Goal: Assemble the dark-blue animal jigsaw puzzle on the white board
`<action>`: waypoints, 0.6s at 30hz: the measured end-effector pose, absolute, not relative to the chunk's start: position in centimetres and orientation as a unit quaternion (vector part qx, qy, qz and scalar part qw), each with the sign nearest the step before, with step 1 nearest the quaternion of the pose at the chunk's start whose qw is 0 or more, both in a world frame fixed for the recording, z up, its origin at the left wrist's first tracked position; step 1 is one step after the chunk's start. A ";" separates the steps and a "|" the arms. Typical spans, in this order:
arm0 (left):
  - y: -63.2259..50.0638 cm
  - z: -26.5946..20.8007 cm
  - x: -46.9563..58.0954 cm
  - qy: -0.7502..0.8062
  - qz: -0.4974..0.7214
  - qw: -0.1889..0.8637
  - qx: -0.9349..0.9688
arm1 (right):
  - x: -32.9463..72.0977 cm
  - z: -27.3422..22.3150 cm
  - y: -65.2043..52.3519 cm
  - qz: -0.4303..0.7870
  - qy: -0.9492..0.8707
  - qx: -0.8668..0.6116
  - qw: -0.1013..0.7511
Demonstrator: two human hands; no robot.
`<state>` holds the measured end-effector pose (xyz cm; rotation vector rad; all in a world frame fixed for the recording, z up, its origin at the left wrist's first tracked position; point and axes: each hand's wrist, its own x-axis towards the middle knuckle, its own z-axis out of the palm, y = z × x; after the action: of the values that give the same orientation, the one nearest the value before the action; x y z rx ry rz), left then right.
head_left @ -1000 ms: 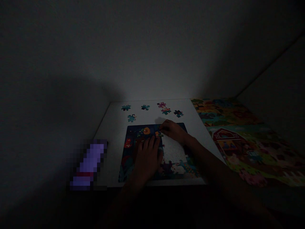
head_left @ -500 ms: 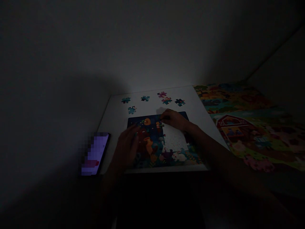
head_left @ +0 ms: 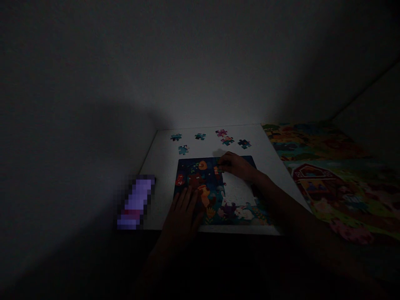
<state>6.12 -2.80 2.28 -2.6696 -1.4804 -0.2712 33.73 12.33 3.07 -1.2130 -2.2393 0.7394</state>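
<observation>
A partly assembled jigsaw puzzle with a dark woodland animal picture lies on a white tabletop. Its upper right part has a pale bare area. My left hand rests flat on the puzzle's lower left, fingers spread and holding nothing. At the bare area's upper left corner, my right hand pinches what looks like a puzzle piece, mostly hidden by the fingers. Beyond the puzzle lie several loose pieces, among them a teal one, a pink one and a dark blue one.
A lit phone, blurred by pixelation, is at the tabletop's left edge. On the right, colourful farm and animal pictures cover the surface beside the tabletop. A pale wall rises behind. The room is very dim.
My left hand has come down from the puzzle's upper left and now lies flat on its lower left. The right hand keeps pinching at the same corner. The whole view has shifted slightly.
</observation>
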 end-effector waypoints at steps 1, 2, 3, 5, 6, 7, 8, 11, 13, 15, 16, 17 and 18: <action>-2.8 2.2 6.1 -0.484 -0.090 0.039 -0.869 | 33.6 3.1 12.2 0.263 -0.823 -0.446 0.234; -2.8 2.1 6.0 -0.486 -0.090 0.041 -0.868 | 33.5 3.1 12.1 0.253 -0.826 -0.450 0.225; -2.8 2.0 6.0 -0.487 -0.089 0.042 -0.868 | 33.3 3.2 11.9 0.243 -0.829 -0.455 0.216; -2.8 1.9 5.9 -0.485 -0.087 0.043 -0.869 | 33.0 3.5 11.4 0.224 -0.833 -0.464 0.202; -2.8 1.8 5.8 -0.483 -0.086 0.042 -0.870 | 32.9 3.7 11.2 0.220 -0.835 -0.465 0.197; -2.7 1.8 5.7 -0.482 -0.088 0.042 -0.871 | 32.8 3.9 10.9 0.218 -0.836 -0.465 0.193; -2.7 1.7 5.6 -0.482 -0.092 0.042 -0.871 | 32.7 4.0 10.8 0.220 -0.837 -0.463 0.192; -2.8 1.4 5.3 -0.481 -0.114 0.044 -0.868 | 32.4 4.2 10.7 0.239 -0.831 -0.460 0.200; -2.9 1.1 5.1 -0.481 -0.128 0.045 -0.866 | 32.3 3.9 11.0 0.249 -0.822 -0.466 0.212; -2.8 1.0 5.3 -0.486 -0.127 0.042 -0.864 | 32.3 3.3 11.4 0.252 -0.815 -0.472 0.225; -2.6 1.0 5.5 -0.490 -0.121 0.038 -0.863 | 32.4 3.0 11.6 0.252 -0.811 -0.475 0.232; -2.2 1.1 5.9 -0.496 -0.112 0.033 -0.860 | 32.4 2.7 11.8 0.254 -0.806 -0.478 0.241; -1.6 1.3 6.4 -0.503 -0.102 0.026 -0.858 | 32.5 2.4 11.9 0.259 -0.800 -0.480 0.251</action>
<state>6.36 -1.62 1.35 -2.6510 -1.5545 -0.3150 32.47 11.91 2.36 -1.3061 -2.1763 0.7047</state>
